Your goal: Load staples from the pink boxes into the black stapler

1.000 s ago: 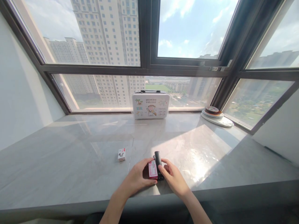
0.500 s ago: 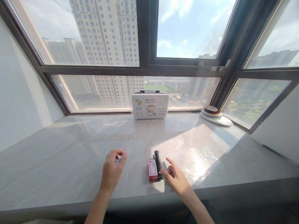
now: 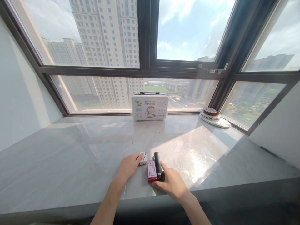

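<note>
Small white box [image 3: 143, 159] on counter [image 3: 70, 175], just left of pink box [image 3: 152, 170]; left hand [image 3: 127, 168] fingers clamped on it. Done, it seems: pink box along black stapler [image 3: 157, 163]. Not closed: narrow gap between boxes. Right hand [image 3: 174, 185] fingers spread around pair; cannot tell if gripping.
</note>
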Demonstrator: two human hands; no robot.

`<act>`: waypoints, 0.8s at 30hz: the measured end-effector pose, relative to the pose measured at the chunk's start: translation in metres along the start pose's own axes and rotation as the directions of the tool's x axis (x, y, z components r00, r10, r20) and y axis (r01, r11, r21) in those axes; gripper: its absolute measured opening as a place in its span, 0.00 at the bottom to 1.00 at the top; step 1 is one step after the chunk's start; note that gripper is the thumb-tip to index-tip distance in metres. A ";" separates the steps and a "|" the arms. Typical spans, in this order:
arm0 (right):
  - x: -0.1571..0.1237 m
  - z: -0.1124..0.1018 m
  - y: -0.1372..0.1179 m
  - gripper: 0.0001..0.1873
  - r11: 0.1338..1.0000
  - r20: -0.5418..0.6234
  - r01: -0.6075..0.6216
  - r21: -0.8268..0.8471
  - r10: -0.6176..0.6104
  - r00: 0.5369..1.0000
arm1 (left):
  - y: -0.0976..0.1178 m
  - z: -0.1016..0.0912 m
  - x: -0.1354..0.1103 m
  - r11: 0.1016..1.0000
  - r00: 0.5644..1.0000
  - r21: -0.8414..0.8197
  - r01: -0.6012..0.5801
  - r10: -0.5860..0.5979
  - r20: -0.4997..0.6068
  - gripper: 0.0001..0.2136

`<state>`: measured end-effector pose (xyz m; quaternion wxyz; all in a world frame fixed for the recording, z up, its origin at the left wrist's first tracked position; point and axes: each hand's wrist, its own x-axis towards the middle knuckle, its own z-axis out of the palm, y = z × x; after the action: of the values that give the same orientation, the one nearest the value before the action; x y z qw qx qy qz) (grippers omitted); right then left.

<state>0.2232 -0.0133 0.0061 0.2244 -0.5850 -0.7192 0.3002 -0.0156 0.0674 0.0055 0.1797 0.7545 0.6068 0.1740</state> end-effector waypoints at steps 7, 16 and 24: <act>0.002 -0.009 -0.014 0.38 0.999 0.067 0.040 -0.010 -0.039 0.997 | 0.021 0.004 0.002 0.996 0.983 -0.063 -0.060 0.070 0.170 0.35; 0.011 -0.027 0.020 0.28 0.993 0.113 0.052 0.106 -0.064 0.992 | 0.037 0.006 0.026 0.983 0.878 -0.182 -0.033 0.116 0.465 0.40; 0.007 -0.093 0.088 0.27 0.964 0.097 -0.107 0.242 0.086 0.992 | 0.124 0.063 0.069 0.981 0.861 -0.174 -0.084 0.159 0.483 0.38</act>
<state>0.3464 0.0212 0.0114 0.2493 -0.5736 -0.6559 0.4226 0.1345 0.1068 0.0138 0.3729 0.7952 0.4771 0.0303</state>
